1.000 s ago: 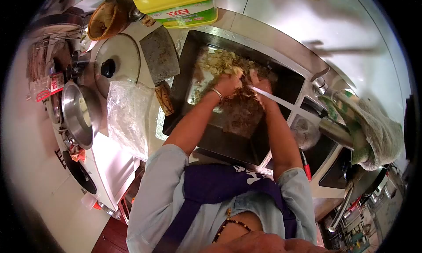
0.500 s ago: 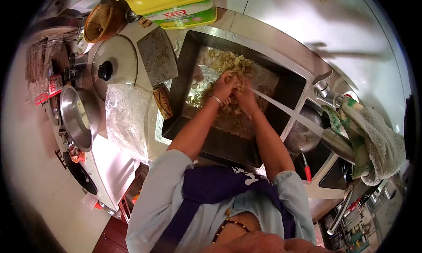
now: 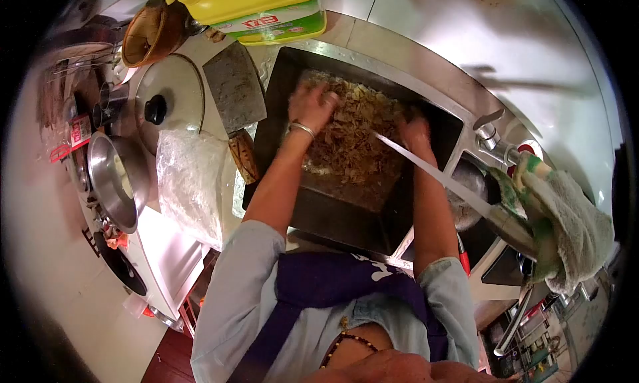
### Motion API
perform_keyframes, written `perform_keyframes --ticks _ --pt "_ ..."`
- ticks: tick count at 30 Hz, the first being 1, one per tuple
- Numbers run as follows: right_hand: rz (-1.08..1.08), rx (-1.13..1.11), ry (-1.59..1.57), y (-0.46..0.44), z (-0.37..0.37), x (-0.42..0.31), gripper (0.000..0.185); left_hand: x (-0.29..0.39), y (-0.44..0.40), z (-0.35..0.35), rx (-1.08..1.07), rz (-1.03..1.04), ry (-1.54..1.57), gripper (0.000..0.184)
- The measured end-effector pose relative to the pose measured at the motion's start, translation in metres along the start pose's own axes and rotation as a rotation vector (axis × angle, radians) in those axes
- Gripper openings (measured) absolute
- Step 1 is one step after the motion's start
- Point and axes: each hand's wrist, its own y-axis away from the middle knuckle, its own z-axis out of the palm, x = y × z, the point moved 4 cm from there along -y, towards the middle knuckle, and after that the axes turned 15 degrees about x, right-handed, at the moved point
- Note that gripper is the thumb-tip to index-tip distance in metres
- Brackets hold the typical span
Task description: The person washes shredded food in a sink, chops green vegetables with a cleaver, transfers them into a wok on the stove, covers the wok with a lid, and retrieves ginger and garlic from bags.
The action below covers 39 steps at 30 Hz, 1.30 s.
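Note:
A heap of brown and yellowish chopped leafy vegetables (image 3: 359,136) lies spread in the dark sink basin (image 3: 333,206). My left hand (image 3: 313,106), with a bracelet at the wrist, rests at the left edge of the heap, fingers apart. On the heap's right side is my right hand (image 3: 416,131), blurred by motion, its fingers partly hidden in shadow. A stream of water (image 3: 432,171) from the faucet spout (image 3: 511,231) falls onto the vegetables between my hands.
Left of the sink lie a cleaver (image 3: 234,90), a glass lid (image 3: 170,93), a plastic bag (image 3: 191,183) and a metal bowl (image 3: 116,180). A yellow jug (image 3: 259,10) stands behind. A towel (image 3: 566,216) hangs at the right, near the faucet handle (image 3: 488,124).
My hands, earlier close together over the vegetables, have moved apart, left hand leftward and right hand rightward. The vegetables are now spread wider under the water.

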Motion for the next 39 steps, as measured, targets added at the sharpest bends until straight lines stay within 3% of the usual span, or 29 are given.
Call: perform_keyframes --ticks 1,2,6,9,12,15,18,21,24,26,29,32,33,35,36,38,39 --pt "-0.019 0.153 0.007 -0.009 -0.002 0.003 0.064 -0.019 -0.012 0.011 0.092 -0.050 0.040 0.060" --pt "-0.046 0.165 0.063 -0.014 0.007 0.002 0.063 -0.033 -0.020 0.020 0.184 -0.100 0.079 0.061" --pt "-0.244 0.199 0.216 0.014 0.053 -0.044 0.064 -0.007 -0.018 0.072 -0.008 -0.153 0.487 0.049" --pt "-0.097 -0.185 -0.632 0.029 0.079 -0.067 0.061 0.021 0.002 0.087 -0.172 -0.307 0.739 0.056" --pt "0.095 -0.239 -0.284 0.066 0.037 -0.092 0.056 0.020 0.025 0.084 -0.229 -0.438 0.749 0.050" --pt "0.090 -0.247 -0.519 0.092 0.044 -0.069 0.046 0.013 0.052 0.086 0.177 0.236 0.477 0.041" --pt "-0.071 -0.324 -0.258 0.110 0.030 -0.066 0.035 0.006 0.069 0.085 -0.235 -0.304 0.538 0.044" --pt "-0.019 -0.599 -0.088 0.116 0.016 -0.067 0.033 0.002 0.074 0.081 -0.505 -0.319 0.499 0.047" --pt "-0.298 -0.531 0.002 0.089 0.008 -0.061 0.044 0.007 0.060 0.060 -0.504 -0.083 0.326 0.051" --pt "0.035 -0.555 0.177 0.045 -0.002 -0.049 0.048 0.025 0.037 -0.006 -0.209 0.191 -0.183 0.061" --pt "-0.374 0.095 0.384 0.014 -0.006 -0.034 0.052 -0.010 0.023 -0.005 -0.109 0.059 -0.201 0.070" --pt "-0.240 -0.094 0.308 0.036 0.017 -0.017 0.052 -0.050 0.055 0.030 -0.185 -0.088 -0.220 0.081" --pt "-0.101 -0.329 0.279 0.052 0.017 -0.025 0.058 -0.055 0.070 0.038 -0.260 -0.205 -0.176 0.081" --pt "-0.006 -0.320 0.169 0.084 0.039 -0.021 0.067 -0.054 0.096 0.054 -0.397 -0.436 -0.084 0.082" --pt "-0.054 -0.082 0.093 0.101 0.062 -0.003 0.070 -0.046 0.106 0.058 -0.472 -0.563 0.121 0.084" --pt "0.303 -0.265 -0.259 0.134 0.085 0.003 0.071 -0.029 0.127 0.065 -0.571 -0.776 0.454 0.088" --pt "0.324 -0.332 -0.338 0.146 0.092 0.006 0.072 -0.023 0.136 0.068 -0.597 -0.866 0.572 0.090"
